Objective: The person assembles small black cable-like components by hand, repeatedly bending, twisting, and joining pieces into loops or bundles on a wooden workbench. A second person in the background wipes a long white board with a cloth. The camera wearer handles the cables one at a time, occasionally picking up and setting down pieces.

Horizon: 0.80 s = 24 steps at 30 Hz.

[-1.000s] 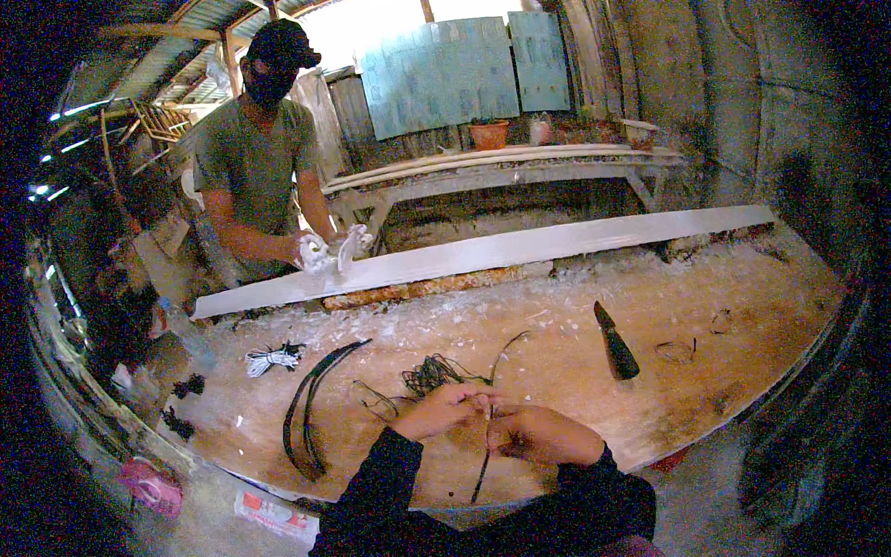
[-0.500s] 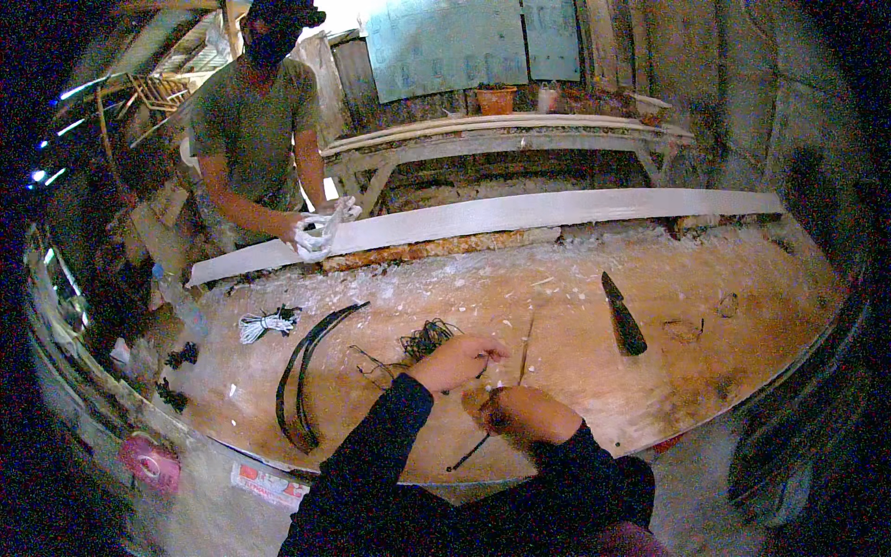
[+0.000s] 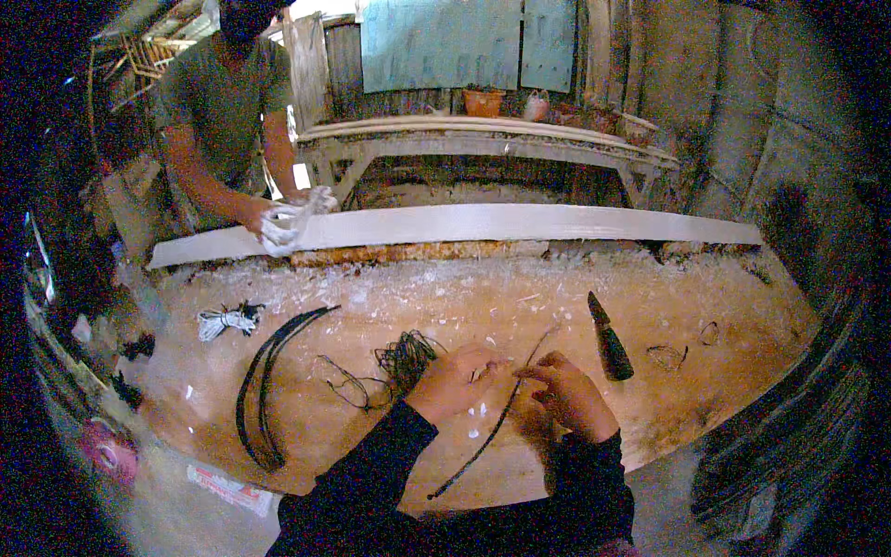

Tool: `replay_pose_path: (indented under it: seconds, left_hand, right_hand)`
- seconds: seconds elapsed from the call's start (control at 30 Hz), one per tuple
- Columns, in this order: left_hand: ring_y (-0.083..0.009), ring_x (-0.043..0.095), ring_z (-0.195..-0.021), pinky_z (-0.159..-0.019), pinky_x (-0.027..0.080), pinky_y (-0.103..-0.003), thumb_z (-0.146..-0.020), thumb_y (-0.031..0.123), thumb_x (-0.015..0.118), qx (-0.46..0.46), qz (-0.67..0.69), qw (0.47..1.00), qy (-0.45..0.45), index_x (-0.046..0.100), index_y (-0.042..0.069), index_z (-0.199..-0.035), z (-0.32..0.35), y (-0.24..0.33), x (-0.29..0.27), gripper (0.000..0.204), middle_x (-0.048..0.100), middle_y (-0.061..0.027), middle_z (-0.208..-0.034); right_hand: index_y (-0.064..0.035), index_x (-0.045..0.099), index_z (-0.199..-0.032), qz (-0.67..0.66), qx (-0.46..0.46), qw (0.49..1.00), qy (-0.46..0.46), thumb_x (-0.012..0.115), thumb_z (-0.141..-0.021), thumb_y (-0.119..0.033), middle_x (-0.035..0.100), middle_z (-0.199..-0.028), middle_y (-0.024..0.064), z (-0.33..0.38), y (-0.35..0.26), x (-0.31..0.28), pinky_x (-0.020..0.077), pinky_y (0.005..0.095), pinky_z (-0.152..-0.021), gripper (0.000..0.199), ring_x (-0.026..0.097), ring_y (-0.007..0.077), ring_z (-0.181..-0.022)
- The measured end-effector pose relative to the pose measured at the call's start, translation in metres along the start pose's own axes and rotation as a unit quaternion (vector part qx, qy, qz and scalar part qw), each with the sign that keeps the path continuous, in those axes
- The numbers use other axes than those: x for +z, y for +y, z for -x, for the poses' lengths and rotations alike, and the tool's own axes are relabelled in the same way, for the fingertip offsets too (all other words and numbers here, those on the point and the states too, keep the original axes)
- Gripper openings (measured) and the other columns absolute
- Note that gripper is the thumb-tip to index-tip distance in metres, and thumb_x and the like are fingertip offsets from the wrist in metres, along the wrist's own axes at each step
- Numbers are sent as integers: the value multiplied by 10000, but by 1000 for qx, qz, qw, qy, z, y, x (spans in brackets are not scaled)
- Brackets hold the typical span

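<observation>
My left hand (image 3: pixel 455 382) is closed, fingertips pinched together, beside a bundle of thin black cord (image 3: pixel 406 357). Anything in that pinch is too small to make out. A little to the right, my right hand (image 3: pixel 574 395) has its thumb and forefinger closed on a long thin dark strip (image 3: pixel 484 447). The strip slants from the table's near edge up past both hands, its upper end thin and pale. Between the hands only a narrow gap shows. Right of them lies a knife-shaped tool (image 3: pixel 610 342), its point turned away from me.
Curved black strips (image 3: pixel 252 395) and a tied white cord bundle (image 3: pixel 227 321) lie left on the wooden table (image 3: pixel 520 464). Thin cord loops (image 3: pixel 666 356) lie right. Along the far edge runs a long white board (image 3: pixel 483 223), where a person (image 3: pixel 227 121) works with whitened hands.
My right hand has moved up and right and now pinches the dark strip near its upper part. My left hand stays near the cord bundle. The whole view has shifted slightly.
</observation>
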<state>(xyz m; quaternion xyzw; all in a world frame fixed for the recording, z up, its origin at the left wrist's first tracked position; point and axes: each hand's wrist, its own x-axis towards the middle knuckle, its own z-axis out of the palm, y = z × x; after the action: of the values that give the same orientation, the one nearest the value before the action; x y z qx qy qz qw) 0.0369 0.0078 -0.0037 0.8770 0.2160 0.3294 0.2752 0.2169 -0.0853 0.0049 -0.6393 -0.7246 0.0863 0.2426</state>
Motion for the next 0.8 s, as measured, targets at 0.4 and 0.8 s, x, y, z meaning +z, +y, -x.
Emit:
replay_pose_path:
  seconds: [0.4, 0.8]
  left_hand:
    - [-274, 588, -734, -625, 477, -348, -746, 331, 594, -28, -69, 995, -74, 607, 77, -883, 6, 8, 4, 289, 588, -98, -795]
    - [-195, 600, -677, -606, 465, -286, -791, 92, 541, -127, 92, 982, 104, 617, 22, -932, 2, -7, 0, 175, 620, -119, -805]
  right_hand:
    - [-101, 616, -796, 58, -42, 994, 85, 599, -680, -65, 601, -806, 72, -9, -14, 11, 422, 357, -779, 122, 565, 277, -825]
    - [-97, 543, -882, -334, 117, 922, 157, 591, -804, -176, 518, -654, 3, 0, -30, -11, 401, 216, -518, 121, 490, 79, -583]
